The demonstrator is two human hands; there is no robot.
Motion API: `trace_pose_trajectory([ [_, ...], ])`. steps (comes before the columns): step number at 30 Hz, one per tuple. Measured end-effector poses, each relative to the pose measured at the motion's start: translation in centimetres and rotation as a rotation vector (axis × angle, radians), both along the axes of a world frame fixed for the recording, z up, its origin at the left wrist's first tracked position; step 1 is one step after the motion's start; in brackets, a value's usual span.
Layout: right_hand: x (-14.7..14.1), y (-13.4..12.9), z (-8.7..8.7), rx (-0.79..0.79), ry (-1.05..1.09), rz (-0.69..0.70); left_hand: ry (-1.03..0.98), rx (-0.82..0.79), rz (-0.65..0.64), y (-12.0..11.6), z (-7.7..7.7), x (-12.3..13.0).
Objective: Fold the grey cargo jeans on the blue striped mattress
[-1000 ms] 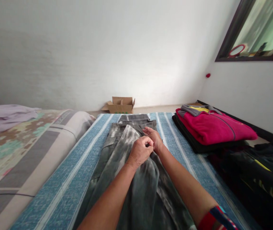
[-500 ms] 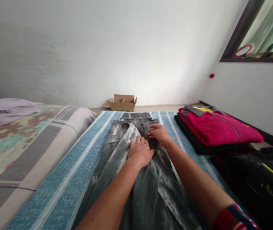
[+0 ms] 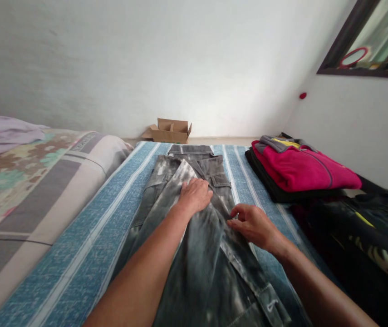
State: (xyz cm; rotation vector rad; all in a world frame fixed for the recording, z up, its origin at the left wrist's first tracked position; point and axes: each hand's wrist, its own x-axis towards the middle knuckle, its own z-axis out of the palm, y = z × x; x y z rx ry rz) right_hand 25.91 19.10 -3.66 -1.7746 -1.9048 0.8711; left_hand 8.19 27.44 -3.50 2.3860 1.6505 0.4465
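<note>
A grey, mottled denim jacket (image 3: 200, 245) lies spread lengthwise on a blue striped bed cover, its collar end away from me. One sleeve crosses its middle, and a buttonholed cuff (image 3: 272, 304) shows at the lower right. My left hand (image 3: 195, 195) rests palm down on the upper middle of the jacket, fingers together and pressed onto the cloth. At the jacket's right edge, my right hand (image 3: 257, 225) has thumb and forefinger curled together at the fabric; its other fingers are partly hidden.
To the right lie folded pink and black clothes (image 3: 312, 170) and a dark garment pile (image 3: 360, 236). Left is a rolled grey-and-white bedding edge (image 3: 61, 181) with a lilac cloth (image 3: 6, 134) beyond. A cardboard box (image 3: 169, 131) stands by the wall.
My right hand has moved from the upper part of the jacket toward me and outward along its right edge, uncovering a pocket flap. My left hand stays on the cloth. The view has tilted down slightly.
</note>
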Motion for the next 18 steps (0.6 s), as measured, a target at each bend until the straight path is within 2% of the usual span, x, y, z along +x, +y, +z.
trace_pose_trajectory([
  [3,1.1,-3.3,0.2,-0.119,0.132,0.018,-0.024,-0.003,-0.106,0.2,-0.2,-0.1],
  [5,2.0,-5.5,0.4,-0.113,0.103,0.018,-0.013,0.004,-0.177,0.4,-0.6,-0.1],
  [6,2.3,-6.6,0.6,-0.047,0.037,0.014,-0.006,0.006,-0.204,0.5,-0.8,-0.1],
  [8,2.6,-8.9,1.1,0.221,-0.149,0.070,0.012,0.006,-0.244,0.6,-1.1,-0.1],
  [10,2.1,-11.0,1.4,0.535,-0.252,0.289,0.048,0.011,-0.272,0.6,-1.0,-0.1],
  [12,0.6,-12.6,1.2,0.784,-0.230,0.524,0.098,0.028,-0.305,0.5,-0.8,0.0],
  [13,-0.3,-13.2,0.8,0.878,-0.219,0.571,0.120,0.039,-0.323,0.4,-0.7,0.1],
  [15,-2.0,-13.9,-0.1,1.006,-0.226,0.544,0.142,0.064,-0.340,0.2,-0.5,0.3],
  [18,-3.6,-14.0,-1.1,1.037,-0.253,0.512,0.122,0.097,-0.297,-0.2,-0.4,0.7],
])
